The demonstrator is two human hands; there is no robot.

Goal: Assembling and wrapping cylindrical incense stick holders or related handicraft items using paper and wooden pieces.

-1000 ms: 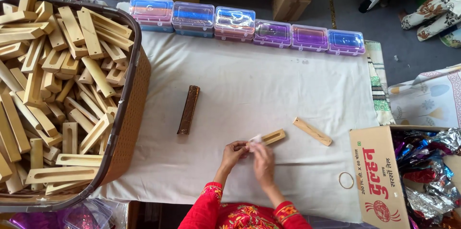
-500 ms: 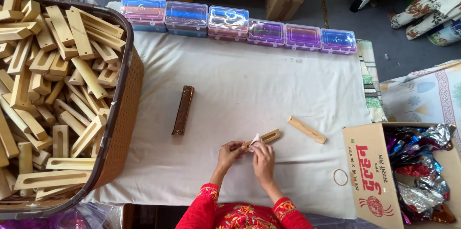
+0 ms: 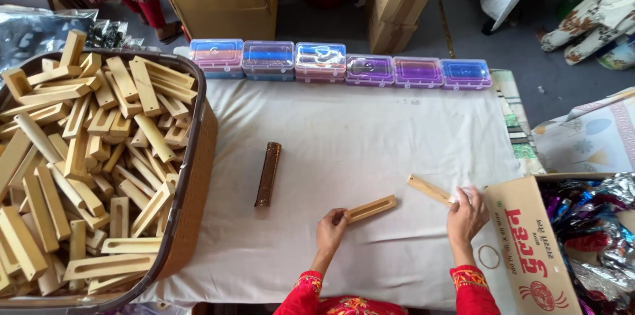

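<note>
Slotted wooden holder point(image 3: 371, 208) lies flat on the white cloth point(image 3: 357, 136), near the front edge, long axis tilted: near end low-left at the hand, far end up-right. Slot faces up, runs along the length. Left hand point(image 3: 330, 230) grips its lower-left end, fingers curled closed on the wood.

Right hand point(image 3: 467, 214) is well apart from the left, off to the right by the cardboard box point(image 3: 529, 242). It touches the right end of a plain wooden strip point(image 3: 430, 189), whose long axis runs from upper-left down to lower-right. Fingers loosely bent over that end plus something small and white; can't tell if it is a real grip or just contact.

Dark brown patterned stick point(image 3: 268, 174) lies left of centre, nearly upright in frame, apart from both hands. Big tub point(image 3: 192, 189) at left is heaped with similar pale slotted wooden pieces. 6 clear plastic cases point(image 3: 338, 64) with coloured contents sit in a row along the far edge. Thin ring point(image 3: 489, 257) lies on the cloth just below the right hand, beside the box. Shiny foil wrappers point(image 3: 595, 229) fill the box at far right.
</note>
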